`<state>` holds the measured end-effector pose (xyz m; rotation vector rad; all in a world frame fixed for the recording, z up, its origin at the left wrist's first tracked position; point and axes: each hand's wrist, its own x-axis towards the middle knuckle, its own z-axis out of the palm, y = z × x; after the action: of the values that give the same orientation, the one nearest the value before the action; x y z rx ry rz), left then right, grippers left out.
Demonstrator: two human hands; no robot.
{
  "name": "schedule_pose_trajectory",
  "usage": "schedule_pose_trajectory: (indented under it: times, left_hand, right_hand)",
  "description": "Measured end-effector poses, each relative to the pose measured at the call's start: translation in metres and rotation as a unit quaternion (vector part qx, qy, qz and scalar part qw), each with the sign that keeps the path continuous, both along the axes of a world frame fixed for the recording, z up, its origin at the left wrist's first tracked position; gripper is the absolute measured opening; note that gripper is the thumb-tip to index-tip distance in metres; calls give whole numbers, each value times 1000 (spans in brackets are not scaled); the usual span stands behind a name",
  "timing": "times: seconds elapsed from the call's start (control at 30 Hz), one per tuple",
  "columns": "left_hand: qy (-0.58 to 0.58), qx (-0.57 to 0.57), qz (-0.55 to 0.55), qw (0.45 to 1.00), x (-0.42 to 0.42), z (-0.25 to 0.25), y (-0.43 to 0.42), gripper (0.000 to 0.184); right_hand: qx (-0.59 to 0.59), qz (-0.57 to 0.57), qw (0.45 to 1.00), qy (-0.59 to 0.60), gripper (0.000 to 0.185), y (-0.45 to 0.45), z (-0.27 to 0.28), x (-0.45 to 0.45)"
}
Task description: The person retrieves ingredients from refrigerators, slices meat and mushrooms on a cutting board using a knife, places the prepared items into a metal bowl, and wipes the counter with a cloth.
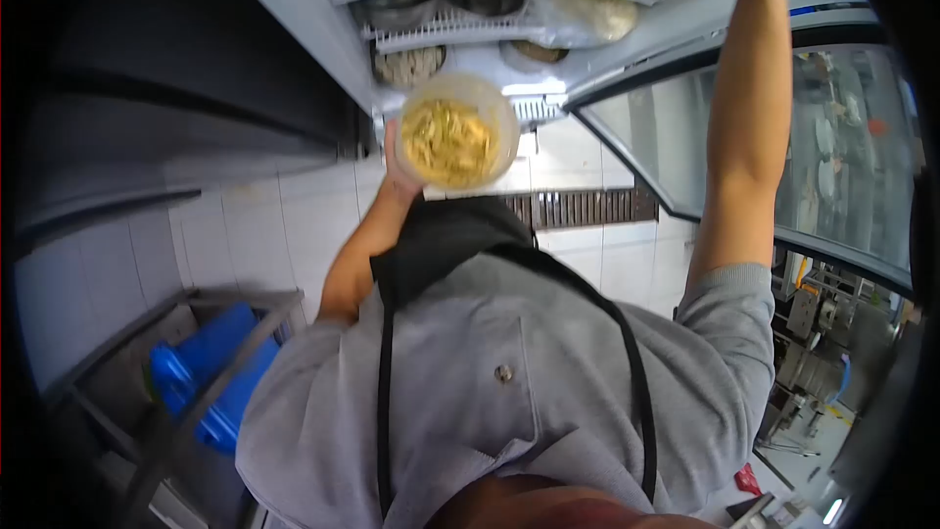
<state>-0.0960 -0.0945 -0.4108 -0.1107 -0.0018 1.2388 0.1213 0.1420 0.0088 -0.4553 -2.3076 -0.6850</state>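
My left hand (pixel 395 165) is closed around the side of a round, translucent plastic tub (pixel 507 127), held in front of my apron. Inside the tub lie yellowish, sliced-looking food pieces (pixel 448 142); their exact kind is unclear. The tub's mouth faces up toward me with no lid on it. My right arm (pixel 749 108) stretches up past the open glass door (pixel 676 127), and its hand is cut off by the top edge of the view. Just beyond the tub stands the open fridge with its white wire shelves (pixel 499 29).
Metal bowls (pixel 401 10), a plastic bag of food (pixel 587 18) and a bowl of pale pieces (pixel 409 67) sit in the fridge. A drain grate (pixel 587 208) crosses the tiled floor. At left, a metal rack (pixel 235 294) holds something blue (pixel 220 362).
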Motion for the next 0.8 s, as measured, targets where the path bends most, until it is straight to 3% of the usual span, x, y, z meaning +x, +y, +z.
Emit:
schedule_pose_trajectory:
  times: [0.07,0.1,0.13,0.17,0.23,0.27,0.3,0.37,0.43,0.5,0.53,0.57,0.63,0.77,0.8]
  left_hand:
    - [-17,-19,1,1000,-2,1,7,76]
    - [-3,-8,-13,1000,-7,3,16,74]
    - [10,6,-32,999,-10,0,22,72]
    - [9,3,-29,1000,-14,-4,28,72]
    - [7,35,-43,998,-14,-13,36,71]
    - [23,16,-51,998,-13,-10,38,70]
    - [18,11,-58,998,-6,-14,36,70]
    - [66,-71,-44,994,-1,-21,42,69]
    - [70,-44,-37,996,12,-45,41,67]
    - [145,-122,23,982,22,-55,39,66]
    - [112,-113,34,987,26,-61,39,62]
    - [111,-113,30,987,28,-68,38,62]
    - [116,-124,18,985,34,-78,35,60]
    - [133,-160,29,978,29,-70,49,61]
    - [132,-163,32,977,27,-67,56,61]
  right_hand:
    - [96,14,995,17,33,-8,-10,5]
    - [86,21,996,16,33,-26,-29,4]
    - [-97,-16,995,20,25,-59,-61,8]
    - [-267,37,962,-45,28,-83,-92,-4]
    - [-598,46,793,-111,35,-132,-153,-30]
    - [-556,54,807,-192,45,-134,-200,-34]
    - [-573,6,795,-199,54,-144,-235,-41]
    - [-574,-138,759,-274,55,-145,-278,-62]
    - [-614,-118,751,-213,48,-137,-352,-61]
    - [-702,-83,682,-187,41,-136,-377,-53]
    - [-692,-67,693,-188,40,-135,-396,-47]
    - [-741,-157,606,-245,40,-142,-347,-58]
    - [-732,-184,579,-307,39,-136,-349,-56]
    - [-772,-214,563,-202,39,-114,-327,-52]
    - [-747,-167,627,-141,42,-102,-327,-48]
